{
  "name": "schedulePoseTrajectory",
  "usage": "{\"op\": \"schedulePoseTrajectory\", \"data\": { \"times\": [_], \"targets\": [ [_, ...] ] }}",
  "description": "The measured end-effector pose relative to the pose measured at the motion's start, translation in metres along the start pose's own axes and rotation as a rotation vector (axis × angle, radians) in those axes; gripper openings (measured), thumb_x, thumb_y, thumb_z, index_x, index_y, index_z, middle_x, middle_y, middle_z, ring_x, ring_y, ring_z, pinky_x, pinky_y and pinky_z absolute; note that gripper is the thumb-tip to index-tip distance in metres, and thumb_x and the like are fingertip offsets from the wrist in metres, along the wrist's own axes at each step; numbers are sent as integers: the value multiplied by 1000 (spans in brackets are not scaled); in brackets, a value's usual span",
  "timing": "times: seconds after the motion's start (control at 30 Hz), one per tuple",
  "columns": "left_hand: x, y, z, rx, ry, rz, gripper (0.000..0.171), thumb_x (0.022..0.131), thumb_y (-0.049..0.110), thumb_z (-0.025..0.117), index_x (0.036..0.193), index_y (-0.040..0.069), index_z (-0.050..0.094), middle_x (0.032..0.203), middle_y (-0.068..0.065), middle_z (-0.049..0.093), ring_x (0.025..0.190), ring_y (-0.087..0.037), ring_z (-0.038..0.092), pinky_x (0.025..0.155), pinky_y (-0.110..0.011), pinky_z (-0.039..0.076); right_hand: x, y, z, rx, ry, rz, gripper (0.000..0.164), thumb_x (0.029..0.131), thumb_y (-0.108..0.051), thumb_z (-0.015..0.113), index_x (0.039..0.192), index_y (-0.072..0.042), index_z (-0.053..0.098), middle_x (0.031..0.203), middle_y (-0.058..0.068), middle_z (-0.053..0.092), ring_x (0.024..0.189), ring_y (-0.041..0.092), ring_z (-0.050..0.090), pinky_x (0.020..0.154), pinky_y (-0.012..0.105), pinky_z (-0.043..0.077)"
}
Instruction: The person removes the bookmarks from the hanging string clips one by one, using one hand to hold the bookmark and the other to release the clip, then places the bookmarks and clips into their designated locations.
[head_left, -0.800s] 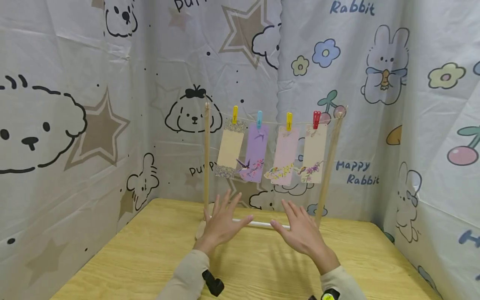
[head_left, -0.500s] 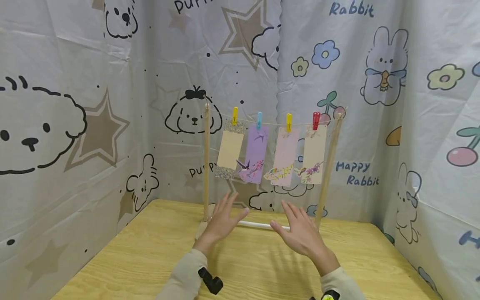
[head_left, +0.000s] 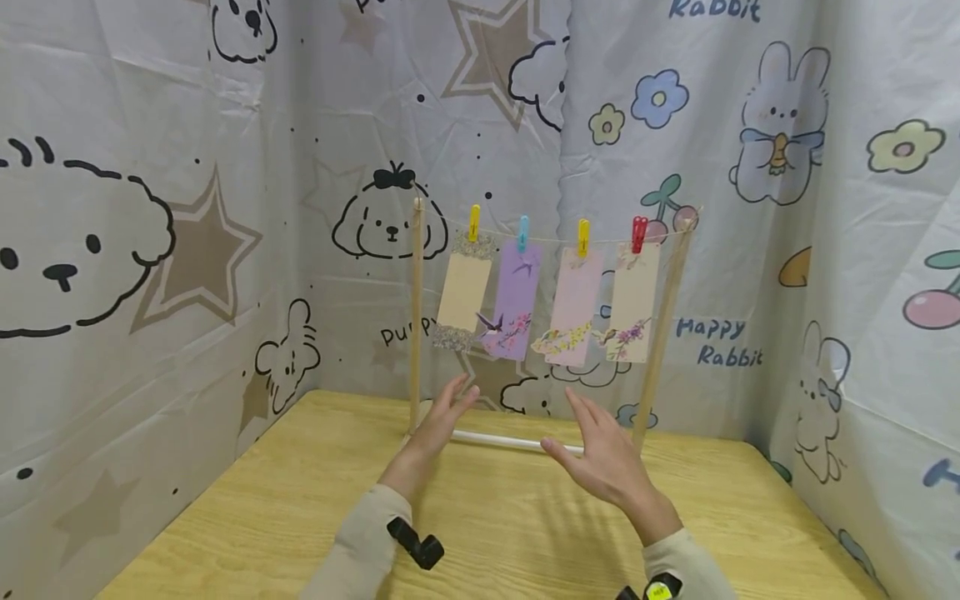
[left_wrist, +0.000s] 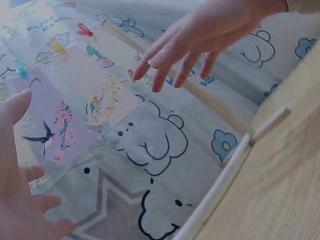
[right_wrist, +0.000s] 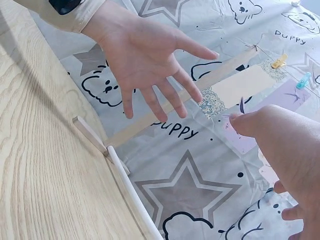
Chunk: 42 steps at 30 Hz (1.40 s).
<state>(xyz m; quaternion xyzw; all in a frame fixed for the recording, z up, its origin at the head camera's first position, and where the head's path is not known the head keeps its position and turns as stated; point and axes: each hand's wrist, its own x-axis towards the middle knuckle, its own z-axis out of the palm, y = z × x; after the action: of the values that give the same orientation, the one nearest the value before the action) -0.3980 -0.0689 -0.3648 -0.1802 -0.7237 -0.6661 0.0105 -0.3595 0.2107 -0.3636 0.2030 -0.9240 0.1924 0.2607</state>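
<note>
My left hand (head_left: 435, 421) is raised in front of the left end of a small wooden drying-line stand, and its spread fingers hold nothing in the right wrist view. My right hand (head_left: 603, 458) hovers before the right end, its fingers extended and bare. From the string between the posts hang several paper cards: a cream one with lacy ends (head_left: 463, 292), a purple one (head_left: 516, 292), a pink one (head_left: 573, 304) and a cream one with flowers (head_left: 632, 304). Yellow (head_left: 474, 223), blue (head_left: 523, 233) and red (head_left: 639, 235) clothespins grip their tops.
The left post (head_left: 417, 317) and right post (head_left: 660, 333) rise from the wooden table (head_left: 510, 525), joined low down by a white rod (head_left: 498, 439). Cartoon-printed curtains (head_left: 337, 117) enclose the back and both sides.
My left hand has turned, its fingers drawing together in the head view, and shifted slightly left. My right hand stays nearly still. The head view has tilted a little; the cards hang as before.
</note>
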Motion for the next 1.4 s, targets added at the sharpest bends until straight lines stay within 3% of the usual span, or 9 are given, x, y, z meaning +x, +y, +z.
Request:
{"op": "schedulePoseTrajectory", "data": {
  "times": [0.13,0.37,0.6,0.77,1.0,1.27,1.4],
  "targets": [
    [0,1,-3,-46,-11,-24,82,100,66,51,164,24,23,169,-9,18,152,-45,12,110,-78,2,2,1,1,19,9,-2,87,97,-62,60,162,-11,32,157,23,41,138,48,43,105,70,34],
    [1,2,-9,-99,27,-3,79,102,59,54,163,20,24,166,-12,25,151,-39,21,113,-71,16,7,1,-1,126,41,-4,78,99,-53,63,160,-10,38,157,21,43,139,46,43,107,69,34],
    [2,-11,-16,-113,83,4,78,101,51,59,163,19,24,167,-16,24,149,-42,24,112,-70,21,6,4,0,246,90,-8,70,100,-42,66,156,-7,43,151,20,50,134,45,49,104,70,37],
    [4,-20,-17,-92,119,-5,82,100,53,62,163,19,24,166,-16,25,150,-42,24,113,-69,20,6,3,-3,265,98,-23,65,101,-39,65,154,-5,46,148,21,54,130,45,52,101,69,40],
    [13,-17,-15,-37,136,-23,87,96,59,66,164,23,25,168,-13,24,151,-41,21,115,-69,16,10,-1,-10,255,95,-58,61,102,-38,64,152,-6,49,149,19,52,132,44,51,102,69,38],
    [19,-14,-23,-14,157,-29,88,95,60,66,163,23,24,167,-12,24,151,-39,23,115,-68,17,17,-8,-2,346,82,-55,59,103,-38,64,151,-7,50,149,17,54,128,45,55,98,69,42],
    [21,-18,-24,-13,141,-41,90,94,59,68,164,23,24,168,-13,22,151,-39,22,116,-66,19,17,-8,4,335,90,-64,60,102,-38,64,151,-6,50,146,18,56,126,44,56,98,67,44]
  ]
}}
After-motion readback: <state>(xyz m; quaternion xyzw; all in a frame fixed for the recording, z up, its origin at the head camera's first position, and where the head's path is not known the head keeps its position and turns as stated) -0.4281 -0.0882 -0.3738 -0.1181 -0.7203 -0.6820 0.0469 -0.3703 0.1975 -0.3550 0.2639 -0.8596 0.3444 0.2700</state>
